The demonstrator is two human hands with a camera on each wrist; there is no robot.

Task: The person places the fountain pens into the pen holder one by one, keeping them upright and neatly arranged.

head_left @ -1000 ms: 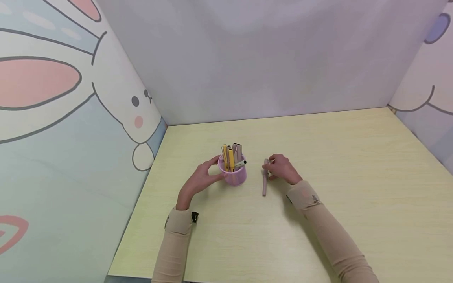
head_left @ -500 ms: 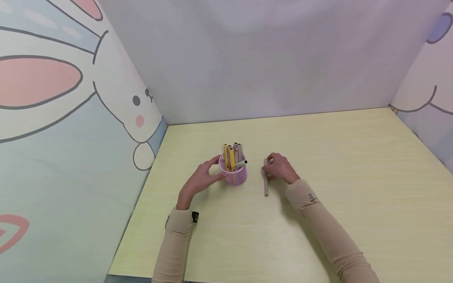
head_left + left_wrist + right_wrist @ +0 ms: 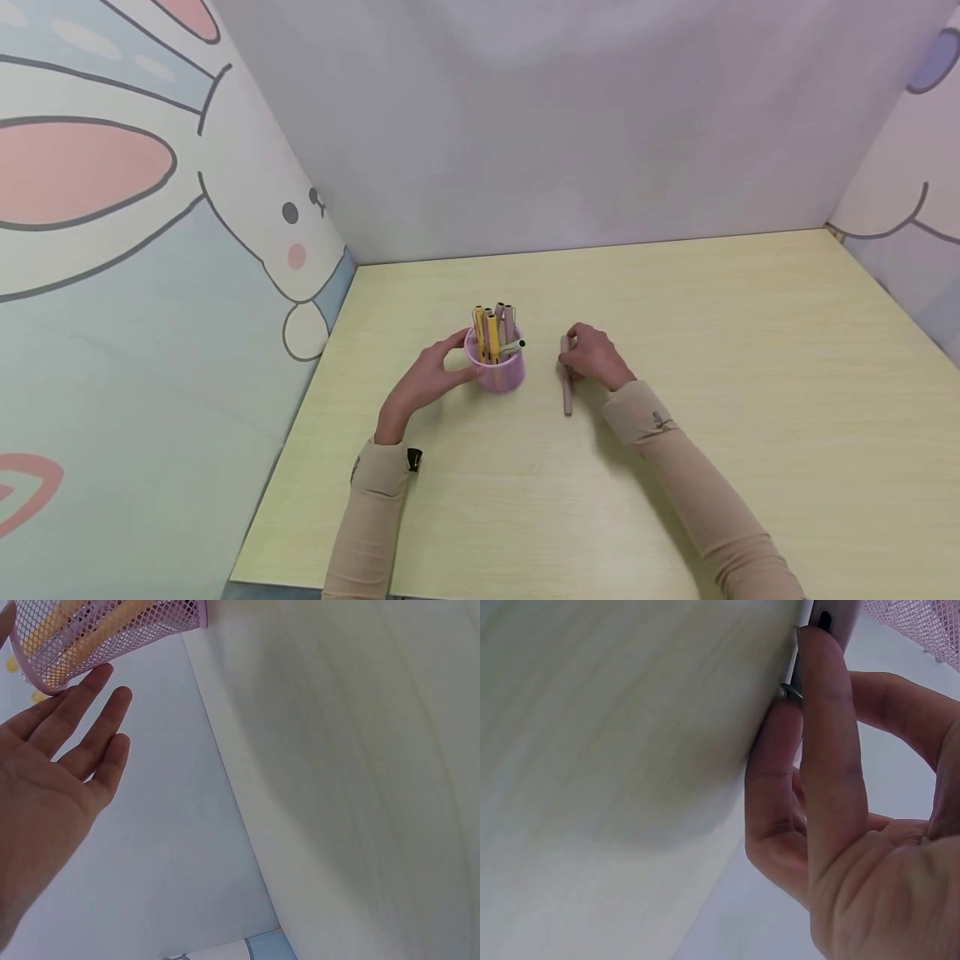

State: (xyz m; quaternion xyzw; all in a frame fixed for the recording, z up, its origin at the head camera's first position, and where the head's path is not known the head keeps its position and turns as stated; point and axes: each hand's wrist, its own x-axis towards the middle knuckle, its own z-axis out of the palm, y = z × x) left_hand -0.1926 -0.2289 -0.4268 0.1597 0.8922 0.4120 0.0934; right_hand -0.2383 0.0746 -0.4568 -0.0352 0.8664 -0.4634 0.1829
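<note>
A pink mesh pen cup [image 3: 507,380] stands upright on the table, holding several yellow, mauve and pale pens. My left hand [image 3: 426,382] holds the cup from the left, thumb on the near side and fingers on the far side. The left wrist view shows the fingertips against the mesh cup [image 3: 154,622]. To the right of the cup, a mauve pen [image 3: 567,398] lies on the table, roughly pointing away from me. My right hand [image 3: 597,358] pinches it near its far half. In the right wrist view, thumb and fingers grip the pen [image 3: 846,616] near its clip.
A pale pen [image 3: 513,347] leans out over the cup's right rim. The light wood table [image 3: 712,375] meets a plain back wall [image 3: 562,125]. A panel with a cartoon rabbit [image 3: 247,208] rises along the left edge.
The lower end of the mauve pen has swung slightly to the right, and the right hand's fingers have closed further on it. The left hand and the cup stay in place.
</note>
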